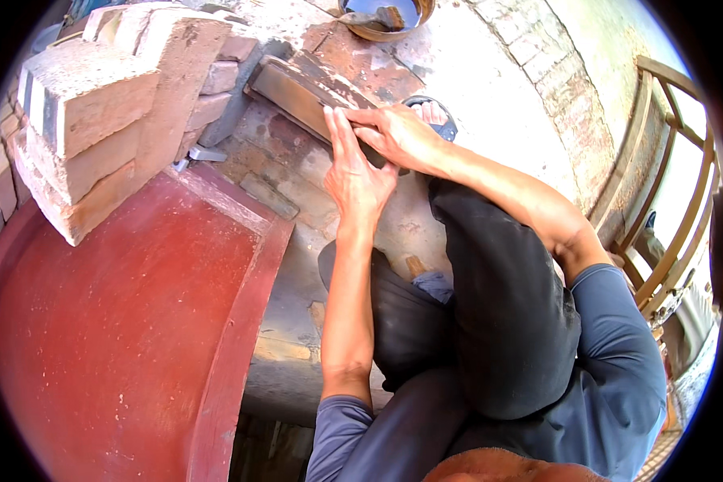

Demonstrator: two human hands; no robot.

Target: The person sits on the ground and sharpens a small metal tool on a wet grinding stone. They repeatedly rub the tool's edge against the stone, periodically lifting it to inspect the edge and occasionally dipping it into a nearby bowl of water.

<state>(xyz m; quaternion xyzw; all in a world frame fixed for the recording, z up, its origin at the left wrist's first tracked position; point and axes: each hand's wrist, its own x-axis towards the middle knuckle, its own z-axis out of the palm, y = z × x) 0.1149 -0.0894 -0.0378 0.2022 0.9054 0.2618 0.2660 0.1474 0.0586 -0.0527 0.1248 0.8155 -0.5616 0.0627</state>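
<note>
A long, narrow rectangular block (293, 98) with a brown, wet-looking side and a pale, worn top lies on the brick floor in front of me. Both hands meet at its near end. My left hand (357, 178) reaches up from below, its first fingers straight and pressed together along the block's edge. From the right comes my right hand (406, 138), its fingers bent over the same end and touching the left fingers. Something dark shows between the hands, mostly covered; I cannot make out what it is.
A bowl (416, 26) of liquid with a brush (391, 18) across it stands beyond the block. Stacked bricks (108, 104) rise at the left, beside a red slab (128, 321). At right leans a wooden frame (675, 161). My foot (434, 114) is beside the block.
</note>
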